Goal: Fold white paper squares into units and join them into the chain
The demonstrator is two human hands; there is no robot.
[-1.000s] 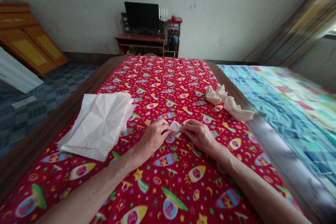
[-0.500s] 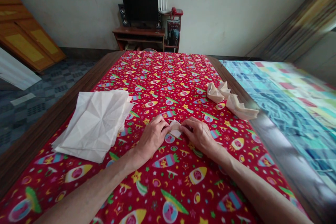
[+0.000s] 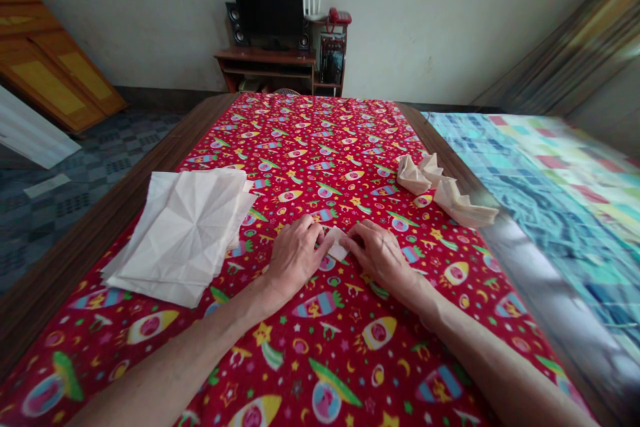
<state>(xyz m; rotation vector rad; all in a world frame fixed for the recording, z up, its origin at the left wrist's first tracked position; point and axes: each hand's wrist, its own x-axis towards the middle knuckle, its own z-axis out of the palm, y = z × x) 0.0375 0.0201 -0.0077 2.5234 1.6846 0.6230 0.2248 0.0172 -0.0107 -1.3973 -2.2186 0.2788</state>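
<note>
Between my two hands is a small folded piece of white paper [image 3: 339,245], low over the red patterned cloth [image 3: 320,167]. My left hand [image 3: 296,250] pinches its left corner with thumb and fingertips. On the opposite side, my right hand [image 3: 380,250] has its thumb and fingers closed at the right corner. Fingertips cover parts of the paper's edges. Left of my hands lies a stack of creased white paper sheets [image 3: 195,227]. Several folded paper pieces [image 3: 460,203] stand at the right edge of the cloth.
The cloth covers a dark wooden table [image 3: 150,177]. Beyond its far end, a desk [image 3: 265,57] carries a monitor [image 3: 269,13], speakers and a red telephone [image 3: 340,16]. A bed with a checked cover [image 3: 525,180] adjoins the right side. A wooden cabinet [image 3: 55,67] stands at left.
The left thumb has shifted along the paper's left side, and the paper appears slightly turned. The view has tilted a little. The stack and the folded pieces stay in place.
</note>
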